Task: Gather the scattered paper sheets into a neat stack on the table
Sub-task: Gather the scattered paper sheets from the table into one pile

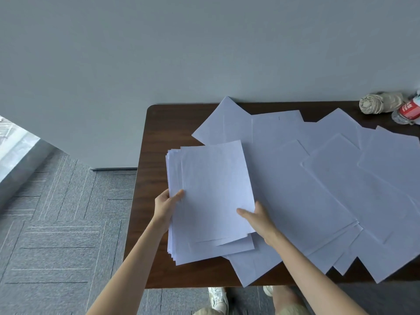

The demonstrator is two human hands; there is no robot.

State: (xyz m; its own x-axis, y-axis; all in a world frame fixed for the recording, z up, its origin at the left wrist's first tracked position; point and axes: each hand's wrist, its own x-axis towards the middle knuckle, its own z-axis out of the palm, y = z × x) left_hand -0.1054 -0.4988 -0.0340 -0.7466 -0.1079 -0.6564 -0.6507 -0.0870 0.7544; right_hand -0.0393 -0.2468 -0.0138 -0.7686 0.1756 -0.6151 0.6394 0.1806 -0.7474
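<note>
A thick stack of white paper sheets (211, 196) lies at the left part of the dark wooden table (154, 137), its edges uneven. My left hand (166, 205) grips the stack's left edge, thumb on top. My right hand (256, 219) holds the right edge of the topmost sheets, thumb lying flat on the paper. Several loose white sheets (329, 178) lie scattered and overlapping across the middle and right of the table, some jutting over the near edge.
A rolled beige cloth (379, 103) and a plastic bottle with a red label (408, 110) lie at the table's far right corner. A grey wall runs behind the table. Grey carpet (56, 223) lies to the left, and my shoes (219, 298) show below the near edge.
</note>
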